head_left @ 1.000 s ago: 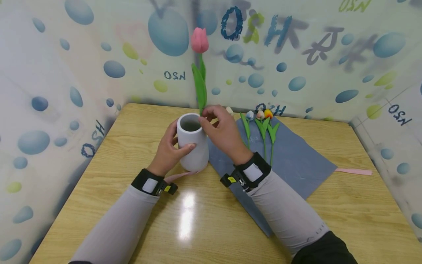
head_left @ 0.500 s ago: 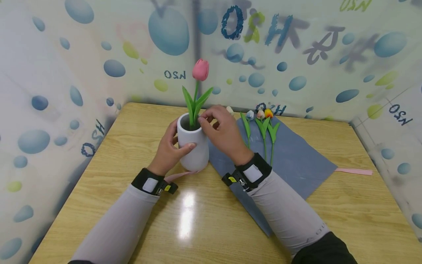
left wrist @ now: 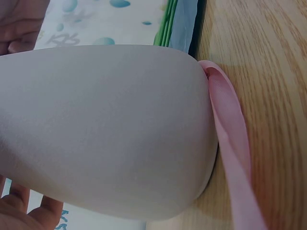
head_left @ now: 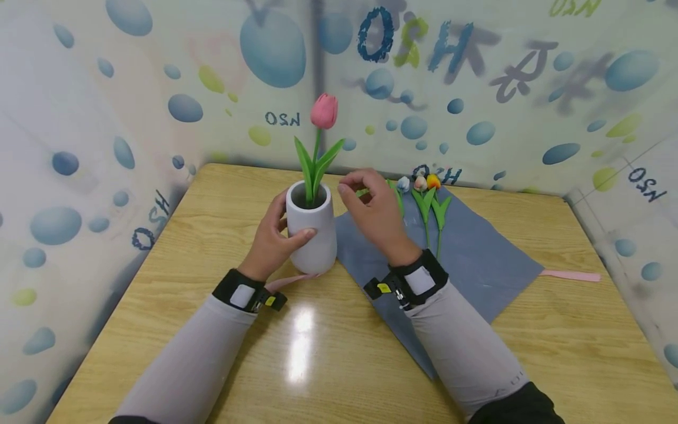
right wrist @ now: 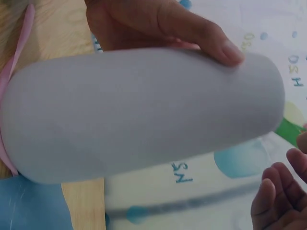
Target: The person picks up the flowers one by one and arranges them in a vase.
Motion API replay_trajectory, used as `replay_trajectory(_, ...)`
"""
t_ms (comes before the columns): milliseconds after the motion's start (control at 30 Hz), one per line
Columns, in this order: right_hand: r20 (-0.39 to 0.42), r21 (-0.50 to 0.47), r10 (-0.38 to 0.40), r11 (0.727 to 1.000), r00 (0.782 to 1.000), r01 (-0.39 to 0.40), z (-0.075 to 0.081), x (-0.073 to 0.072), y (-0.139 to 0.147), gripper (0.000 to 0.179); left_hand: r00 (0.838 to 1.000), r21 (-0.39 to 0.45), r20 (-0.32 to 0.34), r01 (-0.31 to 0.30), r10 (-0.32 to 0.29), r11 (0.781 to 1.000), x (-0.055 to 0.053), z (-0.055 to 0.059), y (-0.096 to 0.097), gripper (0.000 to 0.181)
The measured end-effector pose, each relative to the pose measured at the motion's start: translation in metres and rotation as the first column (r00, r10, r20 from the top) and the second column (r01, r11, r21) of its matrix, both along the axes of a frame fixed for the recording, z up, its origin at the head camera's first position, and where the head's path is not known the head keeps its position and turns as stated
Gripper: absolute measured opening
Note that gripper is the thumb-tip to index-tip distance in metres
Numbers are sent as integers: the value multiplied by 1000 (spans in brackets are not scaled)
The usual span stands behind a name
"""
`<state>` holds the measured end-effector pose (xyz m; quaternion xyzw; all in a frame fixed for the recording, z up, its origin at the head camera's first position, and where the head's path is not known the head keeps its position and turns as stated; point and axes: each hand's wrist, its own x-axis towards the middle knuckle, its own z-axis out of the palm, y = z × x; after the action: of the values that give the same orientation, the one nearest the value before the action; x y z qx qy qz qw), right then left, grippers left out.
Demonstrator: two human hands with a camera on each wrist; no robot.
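A white vase [head_left: 313, 244] stands upright on the table with a pink artificial tulip [head_left: 324, 111] in it, its green leaves rising above the rim. My left hand [head_left: 269, 241] grips the vase from the left, thumb across its front; in the right wrist view that thumb [right wrist: 225, 50] presses on the white wall. To the right of the rim, apart from vase and tulip, hovers my right hand [head_left: 378, 215], fingers loosely bent and holding nothing visible. Its fingers [right wrist: 280, 191] also appear at the right wrist view's lower right. The stem's lower end is hidden inside the vase.
Right of the vase lies blue-grey wrapping paper [head_left: 477, 265] bearing several more tulips [head_left: 426, 203], partly behind my right hand. A pink ribbon [left wrist: 230, 110] runs at the vase's base; another pink ribbon end [head_left: 572, 275] sticks out at right. Patterned walls [head_left: 450, 70] border the wooden table [head_left: 175, 282].
The pink tulip has dropped down into the vase, its leaves spreading over the rim. My right hand has let go of it and drawn away to the right. My left hand stays on the vase.
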<state>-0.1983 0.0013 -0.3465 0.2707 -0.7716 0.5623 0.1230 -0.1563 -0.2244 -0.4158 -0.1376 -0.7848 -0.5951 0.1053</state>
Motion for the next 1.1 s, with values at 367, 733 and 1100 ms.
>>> replay_trajectory(367,119,-109,-194,972,974,207,-15,-15,50,25,1000,-4,-8,2,-2,1000,-1,2,2,83)
replay_trajectory(733,300,102,-290,957,909,272,-44,-32,93,40,1000,-1,-17,-10,10,1000,0,4,3,83)
replay_trajectory(1100,432,418,-347,895,833,155,-70,-42,111,58,1000,-3,10,-11,11,1000,3,4,4,82)
